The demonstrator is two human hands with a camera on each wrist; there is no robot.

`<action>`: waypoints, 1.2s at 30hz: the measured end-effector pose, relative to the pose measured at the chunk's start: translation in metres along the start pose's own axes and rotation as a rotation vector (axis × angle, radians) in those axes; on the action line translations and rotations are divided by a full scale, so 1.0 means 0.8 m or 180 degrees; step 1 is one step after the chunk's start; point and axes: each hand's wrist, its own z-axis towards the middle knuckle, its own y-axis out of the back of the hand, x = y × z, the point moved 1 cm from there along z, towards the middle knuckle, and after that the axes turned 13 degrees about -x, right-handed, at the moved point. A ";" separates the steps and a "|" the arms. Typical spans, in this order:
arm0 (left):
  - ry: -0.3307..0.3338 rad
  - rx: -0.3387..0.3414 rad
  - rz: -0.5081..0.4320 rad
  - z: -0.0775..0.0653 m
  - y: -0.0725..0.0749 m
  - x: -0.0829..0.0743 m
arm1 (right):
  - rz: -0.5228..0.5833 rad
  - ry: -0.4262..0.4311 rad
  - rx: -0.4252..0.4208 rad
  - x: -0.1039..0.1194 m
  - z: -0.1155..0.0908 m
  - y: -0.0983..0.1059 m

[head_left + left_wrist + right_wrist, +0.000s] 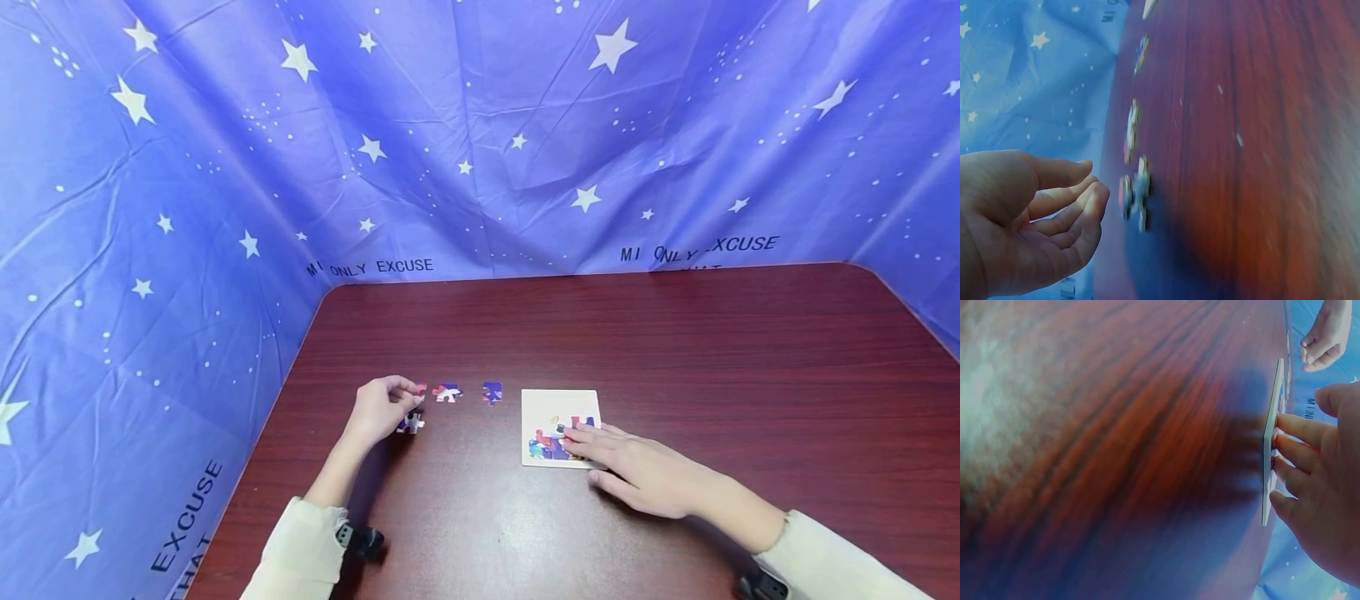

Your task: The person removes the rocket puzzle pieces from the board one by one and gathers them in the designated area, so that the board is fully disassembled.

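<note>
My left hand (381, 410) hovers close over the jigsaw pieces at the left, thumb and fingers bent with a small gap between the tips and nothing held there. A reddish piece (422, 389) shows partly behind its fingertips, and a dark and white piece (411, 424) lies just below them. My right hand (651, 472) rests its extended fingers on a pale square puzzle board (542, 406). Joined pieces (543, 444) fill part of the board's lower half; the fingers hide some of them. In the right wrist view the fingertips (1279, 464) touch the board's face.
Between the hands lie a red, white and purple piece (447, 392) and a purple piece (492, 392). The dark red wooden table (675, 350) is bounded at the back and left by a blue star-patterned curtain (465, 125).
</note>
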 end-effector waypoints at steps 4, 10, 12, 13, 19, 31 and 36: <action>0.0007 0.0105 -0.0122 0.002 -0.014 -0.020 | -0.0005 0.0017 -0.0006 0.001 0.000 0.001; -0.0208 0.0287 -0.0273 0.000 -0.040 -0.055 | -0.0016 0.0016 -0.0003 0.001 0.001 0.001; -0.0264 0.0385 -0.0303 -0.001 -0.050 -0.065 | -0.0001 0.0017 -0.0015 0.001 0.001 0.001; -0.0301 0.0434 -0.0315 -0.002 -0.054 -0.071 | 0.0003 0.0022 -0.0026 0.001 0.001 0.001; -0.0542 0.0762 -0.0414 -0.010 -0.077 -0.104 | 0.0016 0.0064 -0.0093 0.001 0.000 0.000; -0.0825 0.1227 -0.0332 -0.032 -0.118 -0.140 | -0.0039 0.0112 -0.0093 0.000 -0.001 -0.001; -0.0917 0.1262 -0.0209 -0.037 -0.132 -0.147 | -0.0092 0.0111 -0.0085 -0.001 -0.002 -0.001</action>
